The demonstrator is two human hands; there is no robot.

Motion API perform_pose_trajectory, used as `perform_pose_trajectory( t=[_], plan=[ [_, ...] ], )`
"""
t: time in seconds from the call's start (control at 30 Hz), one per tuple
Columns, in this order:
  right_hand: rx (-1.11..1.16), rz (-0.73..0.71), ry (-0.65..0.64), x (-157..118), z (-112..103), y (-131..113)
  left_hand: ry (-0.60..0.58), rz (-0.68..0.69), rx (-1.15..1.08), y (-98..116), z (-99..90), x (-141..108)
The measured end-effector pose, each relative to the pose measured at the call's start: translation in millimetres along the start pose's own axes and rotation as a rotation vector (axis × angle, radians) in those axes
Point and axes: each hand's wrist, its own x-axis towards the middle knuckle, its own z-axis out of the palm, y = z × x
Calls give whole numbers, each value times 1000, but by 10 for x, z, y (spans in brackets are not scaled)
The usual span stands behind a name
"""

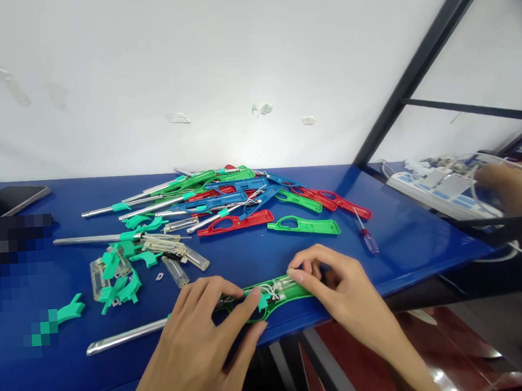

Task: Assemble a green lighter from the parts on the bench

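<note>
A green lighter half-shell (289, 300) lies open side up near the table's front edge, with white wires, a teal trigger (263, 301) and a clear fuel tank (286, 283) inside. Its long metal tube (128, 336) points left. My left hand (207, 334) is closed over the shell's left part, thumb and fingers at the trigger. My right hand (332, 279) pinches the shell's right end by the tank, thumb and index finger together.
Behind is a pile of green, blue and red shells (234, 191) with metal tubes. Teal triggers (111, 275) and clear tanks (175, 271) lie left. A screwdriver (368, 236) lies right. A phone (11, 200) is far left. Another person's hand (494, 184) is beyond the black frame (416, 68).
</note>
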Motion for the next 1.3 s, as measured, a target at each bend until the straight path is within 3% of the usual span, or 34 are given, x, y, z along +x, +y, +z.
perform_pose_trajectory(
  t=[0.33, 0.63, 0.7, 0.8, 1.0, 1.3],
  plan=[
    [-37, -32, -11, 1, 28, 12, -105, 64, 31, -6, -35, -39],
    [26, 7, 6, -11, -57, 38, 19, 24, 42, 39, -13, 23],
    [39, -49, 63, -42, -79, 53, 33, 22, 75, 53, -25, 5],
    [-52, -250, 159, -121, -34, 15, 27, -19, 102, 43, -66, -32],
    [-285, -487, -79, -225, 216, -167, 18, -34, 113, -48, -134, -56],
    [-349, -555, -70, -187, 273, -107, -11, -69, 3, -10, -120, -19]
  ],
)
